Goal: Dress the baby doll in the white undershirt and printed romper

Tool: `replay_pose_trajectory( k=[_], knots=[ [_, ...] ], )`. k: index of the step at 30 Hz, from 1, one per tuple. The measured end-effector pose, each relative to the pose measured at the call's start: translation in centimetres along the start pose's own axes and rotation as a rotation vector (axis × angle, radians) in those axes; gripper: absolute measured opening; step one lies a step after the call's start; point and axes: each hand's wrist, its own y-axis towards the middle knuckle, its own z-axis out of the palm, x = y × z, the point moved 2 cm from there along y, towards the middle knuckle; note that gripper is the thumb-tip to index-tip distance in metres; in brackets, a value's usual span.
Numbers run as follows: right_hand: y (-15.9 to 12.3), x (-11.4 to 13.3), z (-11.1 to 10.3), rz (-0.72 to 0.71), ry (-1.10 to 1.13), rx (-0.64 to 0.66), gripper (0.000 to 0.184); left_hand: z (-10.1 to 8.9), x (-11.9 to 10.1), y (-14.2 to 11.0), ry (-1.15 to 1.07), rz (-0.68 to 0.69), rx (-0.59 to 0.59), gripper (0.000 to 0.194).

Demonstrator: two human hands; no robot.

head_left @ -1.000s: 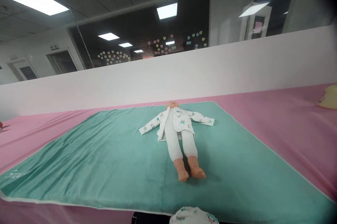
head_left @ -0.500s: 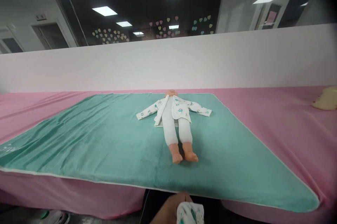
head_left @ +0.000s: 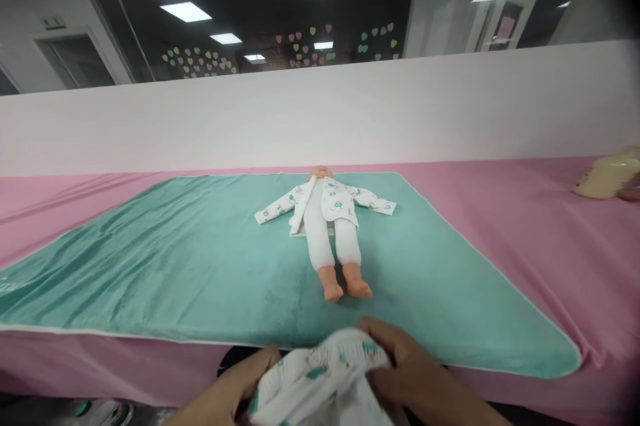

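Close in front of me, my left hand (head_left: 235, 383) and my right hand (head_left: 407, 366) grip a pair of white baby pants (head_left: 320, 379) with a green print and a gathered waistband. The left hand has its left edge, while the right hand's fingers and thumb close on the right side. Beyond them a baby doll (head_left: 320, 246) lies on its back, feet toward me, in white leggings. Its white printed jacket (head_left: 340, 205) is open at the front, with both sleeves spread sideways. Neither hand touches the doll.
Under the doll lies a green blanket (head_left: 200, 266) with a white edge, on a pink sheet (head_left: 525, 213). A pale yellow object (head_left: 605, 176) stands at the far right, partly cut off. A low white wall (head_left: 250, 126) runs along the back.
The baby pants have come up into view, spread wider between two hands. My right hand has appeared and taken hold of them. The view has shifted slightly.
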Motion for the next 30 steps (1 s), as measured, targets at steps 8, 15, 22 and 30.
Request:
replay_pose_trajectory(
  k=[8, 15, 22, 30],
  knots=[
    [4.9, 4.3, 1.1, -0.295, -0.171, -0.291, 0.015, 2.2, -6.9, 6.1, 0.089, 0.236, -0.216, 0.072],
    [4.3, 4.4, -4.2, -0.210, -0.463, -0.458, 0.016, 2.2, -8.3, 10.1, 0.584, 0.313, -0.253, 0.028],
    [4.3, 1.9, -7.7, -0.102, -0.699, -0.419, 0.031, 2.1, -8.8, 12.5, 0.910, 0.272, -0.071, 0.031],
    [4.5, 1.2, -9.9, -0.086, -0.443, -0.243, 0.022, 3.5, -9.6, 13.1, 0.845, 0.219, 0.069, 0.050]
  ],
)
